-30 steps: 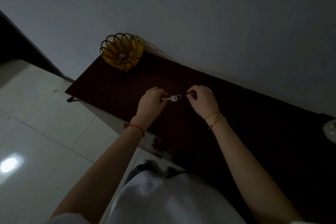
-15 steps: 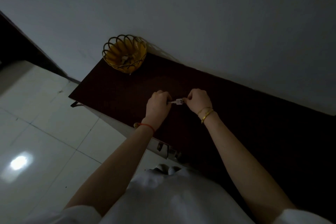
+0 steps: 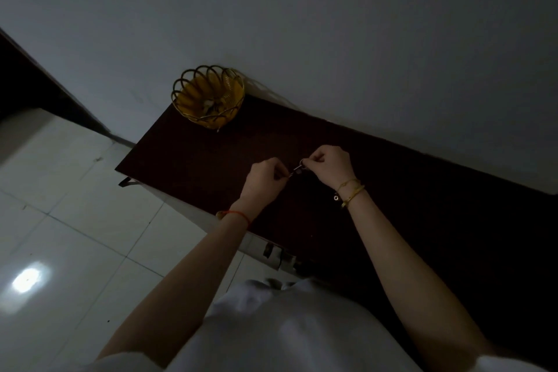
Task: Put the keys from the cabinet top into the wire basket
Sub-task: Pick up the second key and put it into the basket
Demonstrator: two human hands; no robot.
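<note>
- Nearest the camera is the person's white shirt (image 3: 280, 332), with both bare forearms reaching forward over the near edge of the dark brown wooden cabinet top (image 3: 193, 157).
- A thin red string bracelet (image 3: 238, 214) circles the left wrist; gold bangles (image 3: 351, 192) sit on the right wrist.
- The left hand (image 3: 264, 181) is curled, its fingers (image 3: 279, 174) pinched shut on one end of a small silver key on a ring (image 3: 297, 168).
- The right hand (image 3: 330, 164) is also curled, its fingers (image 3: 311, 161) closed on the other end, at the ring.
- The key is held between the two hands, above the middle of the cabinet top; whether it touches the surface cannot be told in the dim light.
- Beyond the hands, well apart from them, a round yellow wire basket with looped rim (image 3: 208, 96) stands at the far left corner of the cabinet top, against the pale grey wall (image 3: 332, 24).
- Small dull metal items (image 3: 213, 106) lie in the bottom of the basket; they are too dark to make out.
- Glossy white floor tiles (image 3: 60, 235) lie to the left of the cabinet.
</note>
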